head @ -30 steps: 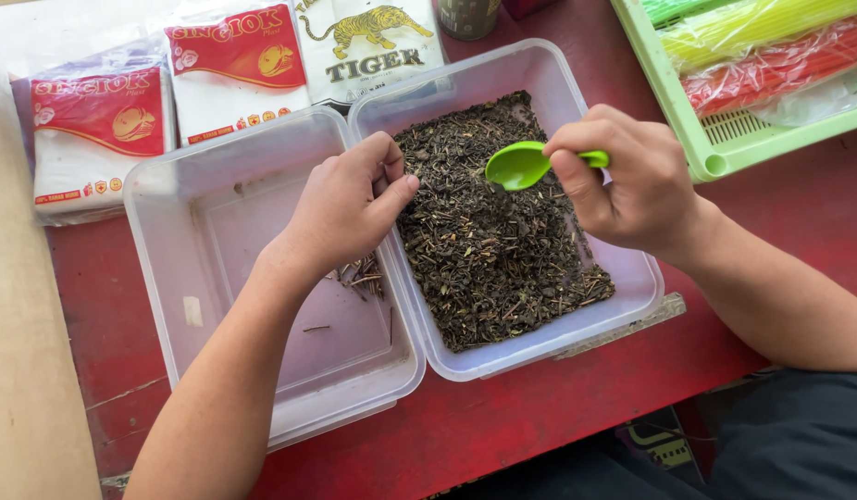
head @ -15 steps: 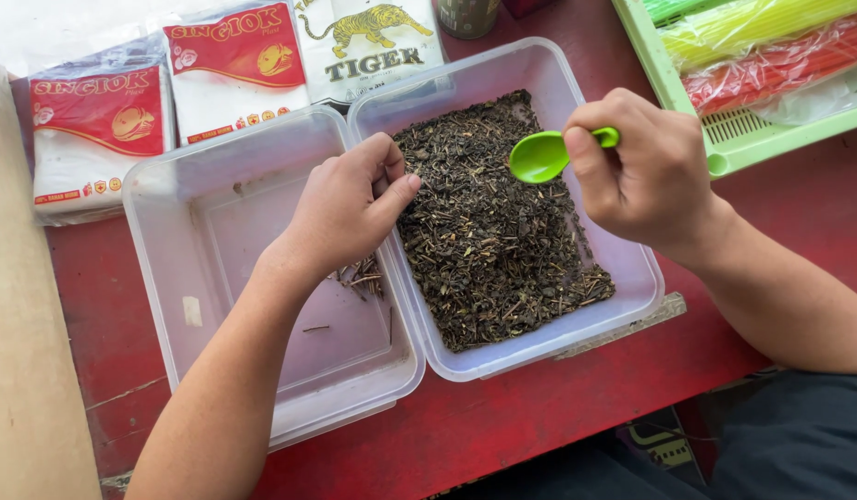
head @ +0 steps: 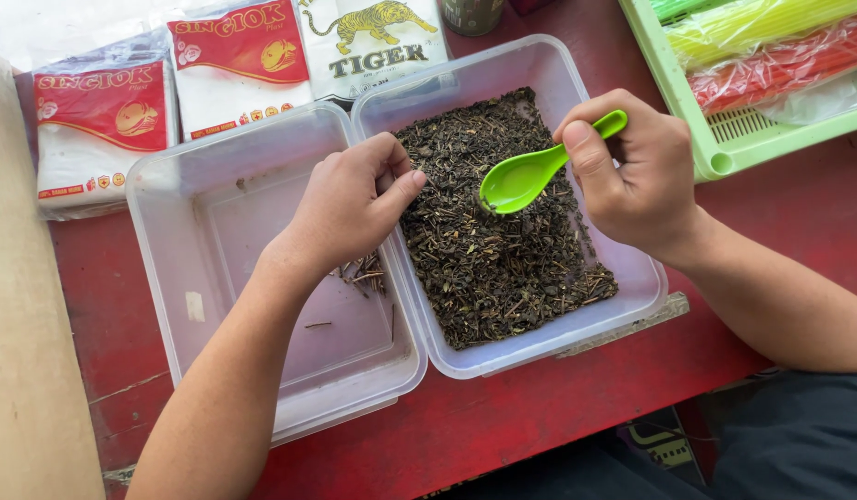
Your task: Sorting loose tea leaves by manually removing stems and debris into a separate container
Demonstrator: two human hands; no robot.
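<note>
Item one: my right hand (head: 646,176) is gripping a green spoon (head: 530,174), thumb pressed on the handle, bowl pointing toward 8 o'clock and hovering empty just over the leaves (head: 503,231).

Item two: my left hand (head: 350,208) is resting curled over the shared rims of the two tubs, fingertips pinched together at the leaves' 9 o'clock edge; I cannot tell whether anything is held between them.

Item three: the right tub (head: 540,69), clear plastic, is carrying a dark layer of dry leaves and twigs that is covering most of its floor.

Item four: the left tub (head: 169,278), same kind, is touching the right one at its 3 o'clock side. It is holding only a few stems (head: 359,273) near that side, partly under my wrist, and one stray bit lower down.

Item five: three printed packets (head: 239,65) are lying at 12 o'clock of the tubs, and a green basket (head: 715,139) of coloured wrapped goods is sitting at 2 o'clock, all on a red table (head: 503,426).

Progress, as I am judging it: sorting is looking barely begun, with few stems set aside and nearly the whole bed of leaves left to pick through.
</note>
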